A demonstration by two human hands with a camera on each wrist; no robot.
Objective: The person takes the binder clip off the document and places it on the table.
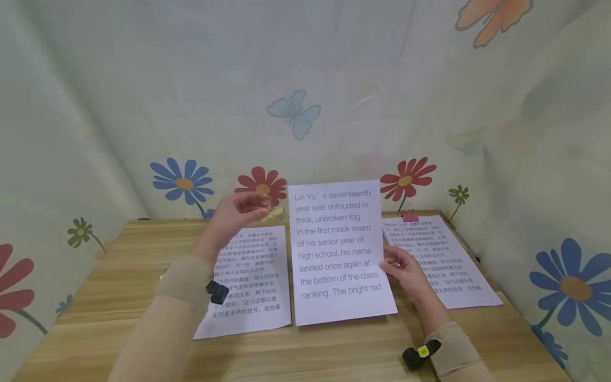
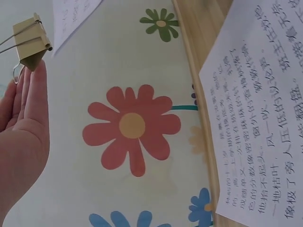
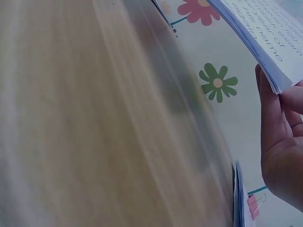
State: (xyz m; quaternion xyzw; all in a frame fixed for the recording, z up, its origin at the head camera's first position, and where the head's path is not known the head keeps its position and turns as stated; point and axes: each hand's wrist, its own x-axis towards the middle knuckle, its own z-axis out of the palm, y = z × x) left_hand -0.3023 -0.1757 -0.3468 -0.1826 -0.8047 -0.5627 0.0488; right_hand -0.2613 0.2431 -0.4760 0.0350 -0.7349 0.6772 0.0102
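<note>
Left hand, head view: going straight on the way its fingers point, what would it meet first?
Probably the upper left edge of the English-text paper stack, led by the gold binder clip the left hand holds. Depth is unclear, so it might pass in front or behind.

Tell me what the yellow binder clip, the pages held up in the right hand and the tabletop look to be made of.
Yellow binder clip: probably coated metal, smooth, given its crisp folds and soft sheen.

Held pages: matte white printed paper, judging by thin layered edges in the right wrist view.

Tabletop: wood or wood-look laminate; grain shows, but which is unclear.
</note>
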